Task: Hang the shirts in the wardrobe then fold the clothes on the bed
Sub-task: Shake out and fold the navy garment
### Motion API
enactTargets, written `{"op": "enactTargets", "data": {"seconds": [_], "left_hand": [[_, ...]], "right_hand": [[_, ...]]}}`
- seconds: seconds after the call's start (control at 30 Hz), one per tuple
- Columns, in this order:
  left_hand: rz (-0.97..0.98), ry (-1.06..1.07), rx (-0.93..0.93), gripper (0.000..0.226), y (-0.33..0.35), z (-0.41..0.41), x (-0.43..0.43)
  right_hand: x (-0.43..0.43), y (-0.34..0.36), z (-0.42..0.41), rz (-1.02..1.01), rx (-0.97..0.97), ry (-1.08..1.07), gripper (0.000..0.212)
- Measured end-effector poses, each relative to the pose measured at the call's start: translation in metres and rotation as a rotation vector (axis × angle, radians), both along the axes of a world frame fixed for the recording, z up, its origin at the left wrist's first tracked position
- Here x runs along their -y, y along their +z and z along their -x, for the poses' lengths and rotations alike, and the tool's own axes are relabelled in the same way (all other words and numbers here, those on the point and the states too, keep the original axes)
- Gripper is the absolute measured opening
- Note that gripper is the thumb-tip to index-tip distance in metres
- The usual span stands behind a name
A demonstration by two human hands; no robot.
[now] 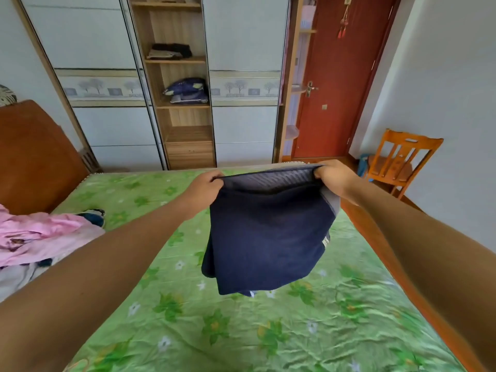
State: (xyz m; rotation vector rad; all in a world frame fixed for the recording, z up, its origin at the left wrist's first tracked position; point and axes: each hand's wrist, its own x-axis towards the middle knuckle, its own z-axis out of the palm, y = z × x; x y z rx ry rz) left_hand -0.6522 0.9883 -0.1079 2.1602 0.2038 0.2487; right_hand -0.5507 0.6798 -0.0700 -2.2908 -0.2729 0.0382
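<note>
A dark navy garment [268, 237] hangs in the air above the bed [188, 331], which has a green floral sheet. My left hand [205, 185] grips its upper left edge and my right hand [335, 175] grips its upper right edge, stretching the top open so a grey ribbed inner side shows. A heap of pink and grey clothes [40, 237] lies at the bed's left side. The wardrobe [244, 49] stands behind the bed with its sliding doors shut over the sides and an open middle shelf column [182, 76].
Folded dark and blue items sit on the wardrobe shelves. A brown headboard [35, 162] rises at the left. A red door [341, 81] and an orange wooden chair [400, 162] stand at the right, past the bed's wooden side rail.
</note>
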Motion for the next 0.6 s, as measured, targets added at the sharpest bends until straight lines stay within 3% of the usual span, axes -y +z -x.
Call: {"op": "enactTargets", "data": {"seconds": [0.1, 0.27, 0.37, 0.47, 0.6], "left_hand": [[-0.073, -0.008, 0.083, 0.025, 0.030, -0.001, -0.015], [-0.252, -0.074, 0.062, 0.021, 0.061, 0.004, -0.034], [-0.341, -0.101, 0.023, 0.030, 0.068, 0.008, -0.037], [-0.199, -0.153, -0.026, 0.037, 0.069, 0.014, -0.020], [0.034, -0.370, -0.030, 0.083, 0.071, 0.016, 0.028]], "right_hand": [[0.002, 0.013, 0.000, -0.064, -0.089, 0.001, 0.025], [-0.007, 0.023, 0.003, -0.162, -0.200, 0.054, 0.028], [-0.026, 0.028, 0.010, -0.290, -0.155, 0.064, 0.033], [-0.057, 0.043, 0.022, -0.333, -0.078, 0.167, 0.034], [-0.087, 0.061, 0.039, -0.298, -0.252, 0.329, 0.043]]}}
